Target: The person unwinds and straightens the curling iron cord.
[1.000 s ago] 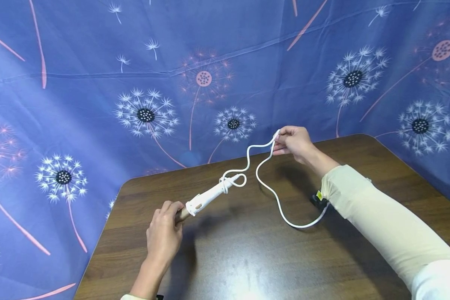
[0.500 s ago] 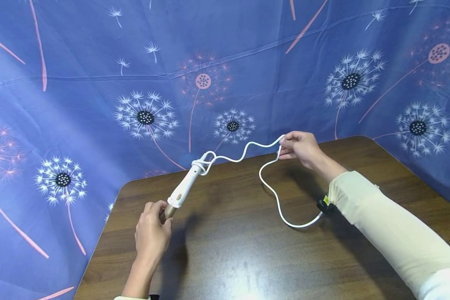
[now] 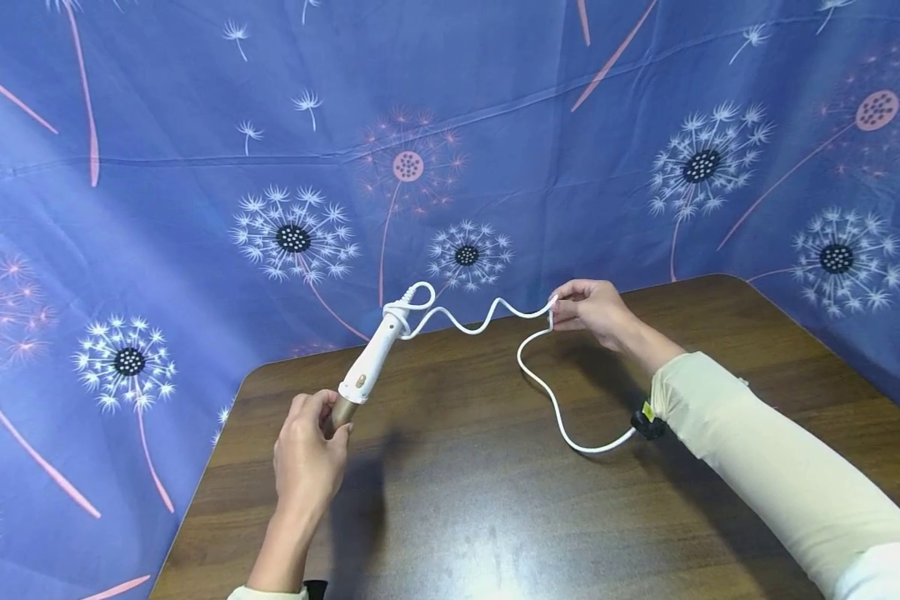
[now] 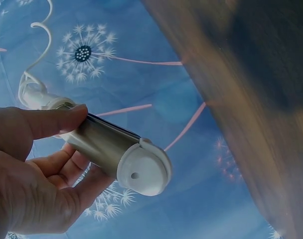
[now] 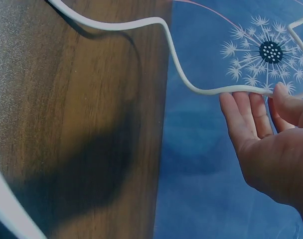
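My left hand (image 3: 309, 454) grips a curling iron (image 3: 372, 358) by its gold barrel (image 4: 104, 144), thumb on one side and fingers on the other. The white handle slants up and away from me, above the table. In the left wrist view the barrel's white end cap (image 4: 144, 172) faces the camera. A white cord (image 3: 465, 330) loops around the handle's far end and runs in waves to the right. Between thumb and fingertips, my right hand (image 3: 596, 312) pinches this cord. From there the cord (image 5: 186, 82) sags toward the tabletop and passes near my right wrist; its plug is not visible.
A brown wooden table (image 3: 450, 483) lies beneath both hands. Behind it and at both sides hangs a blue cloth (image 3: 495, 108) printed with dandelions, close to the table's back edge. A black wrist strap (image 3: 647, 423) sits beside the cord under my right sleeve.
My left hand moved left and tilted the curling iron more upright, its handle end swinging up and left. The cord between my hands stretched out, then slackened slightly. My right hand dipped a little.
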Available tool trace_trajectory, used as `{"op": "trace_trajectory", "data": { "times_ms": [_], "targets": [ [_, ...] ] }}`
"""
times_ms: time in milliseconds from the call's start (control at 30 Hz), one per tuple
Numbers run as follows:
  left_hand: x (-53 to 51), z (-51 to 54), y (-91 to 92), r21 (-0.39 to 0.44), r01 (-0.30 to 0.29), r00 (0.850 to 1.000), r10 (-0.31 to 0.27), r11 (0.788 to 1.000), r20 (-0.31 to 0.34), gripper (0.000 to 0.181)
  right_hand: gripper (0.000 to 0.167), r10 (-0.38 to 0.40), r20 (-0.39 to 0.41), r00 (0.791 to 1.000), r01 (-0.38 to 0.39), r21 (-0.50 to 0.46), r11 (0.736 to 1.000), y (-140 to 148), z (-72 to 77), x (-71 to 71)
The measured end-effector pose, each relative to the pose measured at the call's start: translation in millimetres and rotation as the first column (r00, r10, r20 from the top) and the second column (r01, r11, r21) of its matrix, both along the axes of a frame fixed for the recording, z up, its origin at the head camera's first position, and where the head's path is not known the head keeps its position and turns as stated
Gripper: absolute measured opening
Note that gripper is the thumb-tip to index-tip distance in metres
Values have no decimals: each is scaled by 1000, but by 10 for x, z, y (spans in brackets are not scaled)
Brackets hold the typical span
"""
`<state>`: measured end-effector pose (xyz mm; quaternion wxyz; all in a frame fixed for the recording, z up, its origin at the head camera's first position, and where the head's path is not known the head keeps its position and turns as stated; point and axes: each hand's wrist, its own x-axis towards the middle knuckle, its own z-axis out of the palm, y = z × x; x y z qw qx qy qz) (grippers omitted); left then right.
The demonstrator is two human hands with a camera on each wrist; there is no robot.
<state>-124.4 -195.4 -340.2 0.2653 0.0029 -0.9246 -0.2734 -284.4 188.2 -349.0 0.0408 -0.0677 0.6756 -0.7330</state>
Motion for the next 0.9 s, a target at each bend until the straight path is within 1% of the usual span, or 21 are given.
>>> {"op": "trace_trajectory", "data": {
  "times_ms": [100,300,400,500,600,700,900],
  "targets": [
    [-5,12,28,6,8,1000,-8,1000,-2,40,10,0,9,1000,0,27,1000,-2,-8,17],
    [-26,29,62,3,10,1000,-10,1000,-18,40,23,7,-1,1000,-7,84,996,12,1,18],
    [-42,35,83,-1,11,1000,-11,1000,-29,39,24,10,-6,1000,-10,83,996,7,12,17],
    [-55,39,109,-5,19,999,-19,1000,-29,39,29,29,-17,999,-28,80,996,-13,23,21],
    [-59,40,128,-12,28,999,-28,1000,-25,40,33,66,-29,997,-63,80,995,-68,38,34],
    [-57,40,148,-18,33,999,-33,999,-21,40,33,119,-38,992,-115,83,990,-143,62,53],
    [-41,46,189,-26,50,999,-50,998,3,41,29,240,-37,970,-237,67,969,-346,118,85]
  ]
}}
